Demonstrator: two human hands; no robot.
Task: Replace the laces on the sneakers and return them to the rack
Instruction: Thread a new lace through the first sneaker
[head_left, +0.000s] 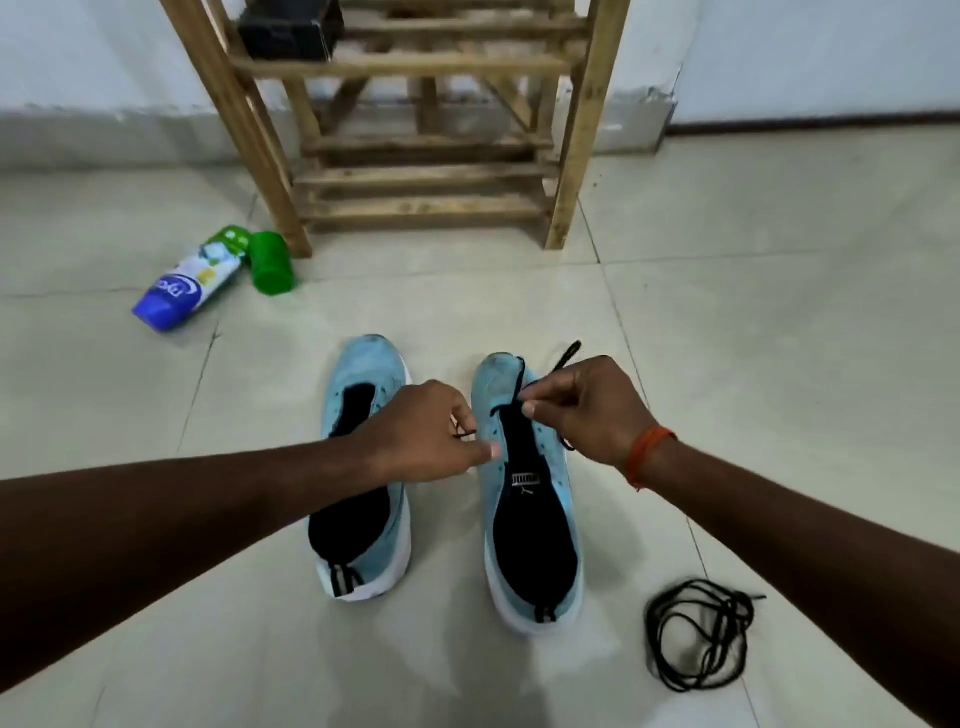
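Observation:
Two light-blue sneakers stand side by side on the tiled floor, toes pointing away from me. The left sneaker (363, 499) has no lace in it. Over the right sneaker (524, 509) a black lace (519, 387) runs across the lowest eyelets near the toe. My right hand (587, 410) pinches one end of that lace above the shoe. My left hand (431, 431) pinches the other end at the shoe's left side. A second black lace (696, 634) lies coiled on the floor to the right of the right sneaker. The wooden rack (415, 176) stands straight ahead.
A blue-and-white bottle (187, 280) lies on its side left of the rack, with a green cap (270, 262) beside it. A dark object (291, 28) sits on an upper rack shelf. White walls rise behind the rack.

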